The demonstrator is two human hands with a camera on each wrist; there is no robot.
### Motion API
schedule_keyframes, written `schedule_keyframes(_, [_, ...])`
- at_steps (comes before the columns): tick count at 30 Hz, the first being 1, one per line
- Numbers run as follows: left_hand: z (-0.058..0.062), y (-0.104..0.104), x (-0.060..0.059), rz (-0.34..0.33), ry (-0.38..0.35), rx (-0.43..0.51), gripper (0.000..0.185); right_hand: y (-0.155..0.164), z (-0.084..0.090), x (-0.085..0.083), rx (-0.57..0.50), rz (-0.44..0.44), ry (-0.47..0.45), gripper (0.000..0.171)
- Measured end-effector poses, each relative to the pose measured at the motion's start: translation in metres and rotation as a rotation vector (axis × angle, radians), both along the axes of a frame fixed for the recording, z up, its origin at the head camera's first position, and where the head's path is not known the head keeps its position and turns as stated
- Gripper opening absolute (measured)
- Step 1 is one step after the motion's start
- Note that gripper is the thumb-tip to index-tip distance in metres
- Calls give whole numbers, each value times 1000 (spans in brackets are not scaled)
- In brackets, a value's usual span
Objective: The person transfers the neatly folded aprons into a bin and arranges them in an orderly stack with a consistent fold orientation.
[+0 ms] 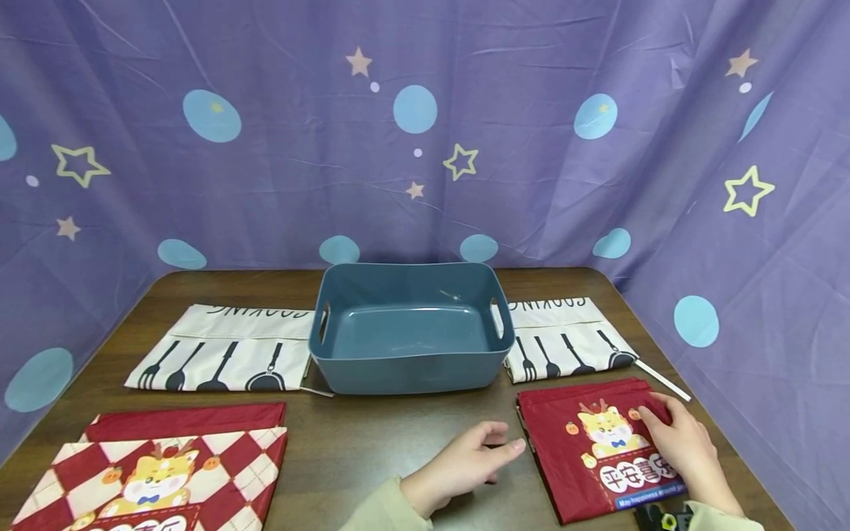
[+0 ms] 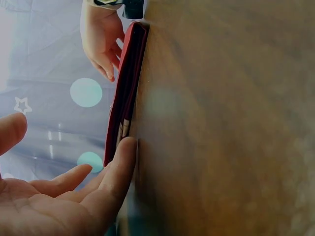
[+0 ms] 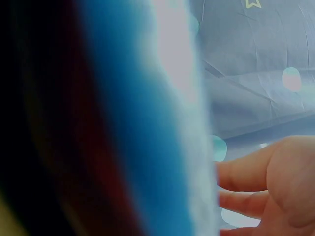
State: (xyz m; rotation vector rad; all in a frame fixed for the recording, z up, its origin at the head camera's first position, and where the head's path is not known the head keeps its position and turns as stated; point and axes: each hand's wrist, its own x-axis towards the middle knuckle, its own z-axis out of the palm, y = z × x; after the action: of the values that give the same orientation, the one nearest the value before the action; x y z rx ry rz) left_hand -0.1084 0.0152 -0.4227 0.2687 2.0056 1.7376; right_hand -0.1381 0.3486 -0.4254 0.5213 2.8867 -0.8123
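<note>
Both hands [image 1: 465,464] seemingly flat at the red bag [image 1: 598,450].

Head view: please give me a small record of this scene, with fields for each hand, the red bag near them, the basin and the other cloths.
left hand: open, fingertips at the left edge of the red bag
right hand: laid flat on the red bag, fingers straight
red bag: folded, flat on the table, cartoon tiger print
basin: blue-grey, nothing in it, at the table's middle
white cloths: one left of the basin, one right, fork print
checked red bag: front left
</note>
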Motion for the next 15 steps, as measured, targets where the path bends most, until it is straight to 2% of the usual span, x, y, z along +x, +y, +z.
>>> schedule_keyframes(9, [-2,3,-6,-10,-78,27,50,-4,-2,4,-27,-3,105,47])
schedule_keyframes(15, [-2,2,-8,-28,-126,54,49,2,-1,3,-104,-61,94,47])
